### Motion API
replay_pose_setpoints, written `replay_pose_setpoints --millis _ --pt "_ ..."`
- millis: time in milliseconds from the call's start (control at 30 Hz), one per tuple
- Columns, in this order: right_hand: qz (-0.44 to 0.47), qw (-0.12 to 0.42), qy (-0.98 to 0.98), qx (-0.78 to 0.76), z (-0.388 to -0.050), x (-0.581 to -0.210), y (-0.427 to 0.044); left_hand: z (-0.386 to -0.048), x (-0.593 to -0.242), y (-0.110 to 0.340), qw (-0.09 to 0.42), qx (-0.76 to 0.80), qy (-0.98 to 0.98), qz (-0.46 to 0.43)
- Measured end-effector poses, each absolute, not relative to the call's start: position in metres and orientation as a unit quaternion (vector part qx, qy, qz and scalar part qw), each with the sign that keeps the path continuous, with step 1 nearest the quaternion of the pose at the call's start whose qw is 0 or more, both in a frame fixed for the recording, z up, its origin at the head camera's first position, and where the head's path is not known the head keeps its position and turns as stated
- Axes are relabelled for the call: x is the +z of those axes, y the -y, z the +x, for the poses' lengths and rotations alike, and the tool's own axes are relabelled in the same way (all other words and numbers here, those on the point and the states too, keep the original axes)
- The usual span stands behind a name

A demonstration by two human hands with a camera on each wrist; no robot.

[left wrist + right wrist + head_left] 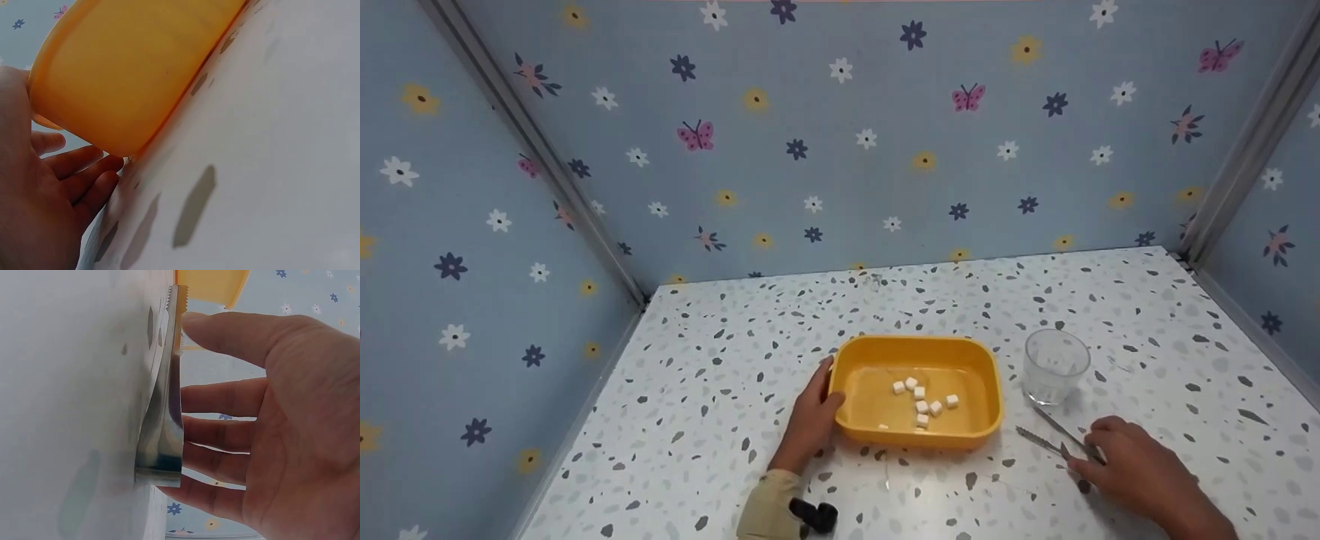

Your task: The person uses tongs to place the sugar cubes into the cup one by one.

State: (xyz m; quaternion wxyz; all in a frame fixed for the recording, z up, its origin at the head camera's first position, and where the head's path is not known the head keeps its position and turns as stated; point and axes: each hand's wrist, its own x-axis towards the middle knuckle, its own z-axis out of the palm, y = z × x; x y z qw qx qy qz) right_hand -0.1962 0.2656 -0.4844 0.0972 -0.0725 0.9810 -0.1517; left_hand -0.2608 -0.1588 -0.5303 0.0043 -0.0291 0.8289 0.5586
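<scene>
My left hand (812, 412) grips the left end of a yellow plastic tub (919, 442), thumb over the rim and fingers along the outer wall. In the left wrist view, its fingers (84, 174) reach toward the tub's lower corner. Several small white cubes (922, 407) lie inside the tub, mostly toward its middle. My right hand (1140, 469) holds metal tongs (163, 410) with serrated tips, thumb on one side and fingers on the other. The tongs are low over the table, arms spread apart, tips pointing toward the tub and glass. Some right fingertips are hidden behind the metal.
A clear drinking glass (1056, 366) stands upright to the right of the tub, just beyond the tongs' tips. The white speckled table (720, 375) meets blue flowered panels (825, 135) at the back and sides.
</scene>
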Motion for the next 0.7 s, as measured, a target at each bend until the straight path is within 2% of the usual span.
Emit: replay_pose_setpoints --millis 500,700 --pt "-0.076 0.065 -0.981 -0.169 -0.196 -0.488 -0.264 -0.266 -0.530 0.156 0.005 0.557 -0.831 -0.010" --pt "-0.062 0.073 -0.981 -0.167 -0.202 -0.486 -0.254 -0.263 -0.533 0.158 0.001 0.556 -0.831 -0.016"
